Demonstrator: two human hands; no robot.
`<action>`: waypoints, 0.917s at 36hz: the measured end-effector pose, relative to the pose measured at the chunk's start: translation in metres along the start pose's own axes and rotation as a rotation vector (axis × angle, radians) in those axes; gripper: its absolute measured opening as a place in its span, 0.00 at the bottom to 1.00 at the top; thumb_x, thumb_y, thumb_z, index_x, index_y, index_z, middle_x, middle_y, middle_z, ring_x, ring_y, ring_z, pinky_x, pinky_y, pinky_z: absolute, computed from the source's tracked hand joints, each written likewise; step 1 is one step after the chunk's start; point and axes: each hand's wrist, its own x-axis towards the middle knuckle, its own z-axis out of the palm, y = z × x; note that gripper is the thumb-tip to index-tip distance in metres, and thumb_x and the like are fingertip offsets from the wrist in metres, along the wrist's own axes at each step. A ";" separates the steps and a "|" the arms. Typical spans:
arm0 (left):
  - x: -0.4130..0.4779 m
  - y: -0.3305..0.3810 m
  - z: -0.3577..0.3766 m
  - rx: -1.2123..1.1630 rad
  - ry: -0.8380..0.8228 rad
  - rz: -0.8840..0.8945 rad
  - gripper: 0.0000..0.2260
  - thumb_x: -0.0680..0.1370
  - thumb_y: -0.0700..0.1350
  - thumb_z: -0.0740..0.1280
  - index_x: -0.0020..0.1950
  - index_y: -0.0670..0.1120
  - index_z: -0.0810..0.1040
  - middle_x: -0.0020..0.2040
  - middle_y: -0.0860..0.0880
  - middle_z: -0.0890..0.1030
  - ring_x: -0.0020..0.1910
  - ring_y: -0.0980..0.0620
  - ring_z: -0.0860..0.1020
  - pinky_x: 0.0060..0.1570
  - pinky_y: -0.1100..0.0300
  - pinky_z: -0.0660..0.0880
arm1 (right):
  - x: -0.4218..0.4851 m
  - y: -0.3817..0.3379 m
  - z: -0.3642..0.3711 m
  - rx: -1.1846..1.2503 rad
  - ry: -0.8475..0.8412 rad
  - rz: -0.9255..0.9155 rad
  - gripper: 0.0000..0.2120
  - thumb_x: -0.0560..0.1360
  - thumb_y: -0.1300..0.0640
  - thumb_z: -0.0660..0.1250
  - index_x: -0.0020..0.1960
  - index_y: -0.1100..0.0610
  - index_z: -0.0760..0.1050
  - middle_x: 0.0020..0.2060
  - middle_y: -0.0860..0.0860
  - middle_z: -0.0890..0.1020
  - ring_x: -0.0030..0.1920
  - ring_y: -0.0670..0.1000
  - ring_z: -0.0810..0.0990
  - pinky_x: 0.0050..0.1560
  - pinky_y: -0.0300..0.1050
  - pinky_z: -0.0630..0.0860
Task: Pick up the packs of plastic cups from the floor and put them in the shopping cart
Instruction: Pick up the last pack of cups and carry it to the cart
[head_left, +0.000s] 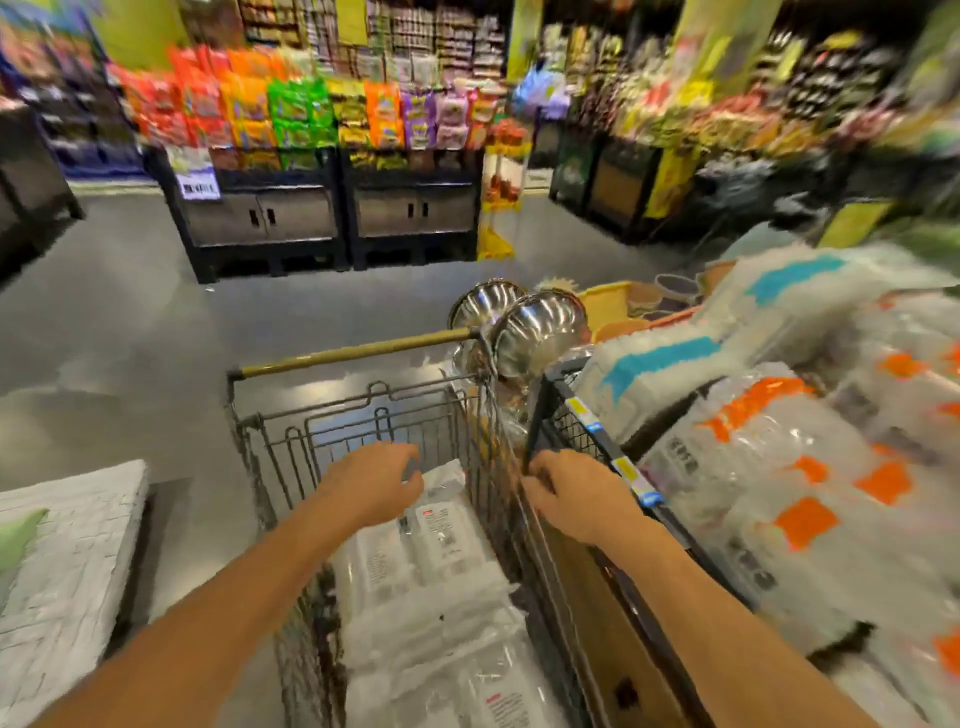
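- The shopping cart (353, 400), a dark wire basket, lies under and ahead of the left hand (374, 488); its far wall stands just past the fingertips, with a brass-coloured bar (353, 353) beyond that.
- Packs of plastic cups (431, 597) in clear wrap with printed labels fill the cart floor below the left hand and back along the forearm.
- The left hand hovers over the nearest pack, fingers loosely bent and spread, gripping nothing.
- The right hand (571, 493) sits at the cart's right rim, where it meets the corner of a black mesh bin (566, 421). Its fingers are curled, but blur hides whether they clasp the wire.
- To the right of the right hand, the bin holds more wrapped packs, orange-labelled ones (779, 467) close by and blue-labelled ones (675, 364) further off.
- Ahead of the right hand, steel bowls (535, 332) crowd the cart's far right corner.
- To the left of the left hand, grey floor (130, 338) lies open as far as the snack display (311, 114); a white stack (67, 545) sits beside the left forearm.
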 end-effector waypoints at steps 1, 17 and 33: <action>-0.008 0.012 -0.007 0.004 -0.014 0.042 0.14 0.82 0.54 0.58 0.65 0.52 0.75 0.61 0.50 0.79 0.55 0.48 0.78 0.54 0.51 0.77 | -0.021 0.000 -0.013 -0.006 0.017 0.030 0.15 0.80 0.44 0.58 0.53 0.54 0.75 0.45 0.54 0.80 0.48 0.59 0.80 0.44 0.51 0.76; -0.160 0.274 -0.043 0.085 -0.076 0.727 0.15 0.80 0.58 0.60 0.65 0.56 0.75 0.61 0.53 0.80 0.57 0.51 0.78 0.60 0.50 0.77 | -0.368 0.044 -0.124 -0.044 0.233 0.644 0.17 0.80 0.43 0.58 0.65 0.47 0.74 0.62 0.49 0.80 0.60 0.54 0.78 0.57 0.49 0.76; -0.502 0.520 0.074 0.221 -0.223 1.526 0.15 0.80 0.55 0.61 0.63 0.52 0.78 0.62 0.48 0.80 0.60 0.45 0.77 0.60 0.50 0.75 | -0.832 -0.011 -0.076 -0.023 0.303 1.373 0.16 0.82 0.47 0.58 0.64 0.52 0.74 0.61 0.53 0.79 0.59 0.58 0.78 0.50 0.51 0.75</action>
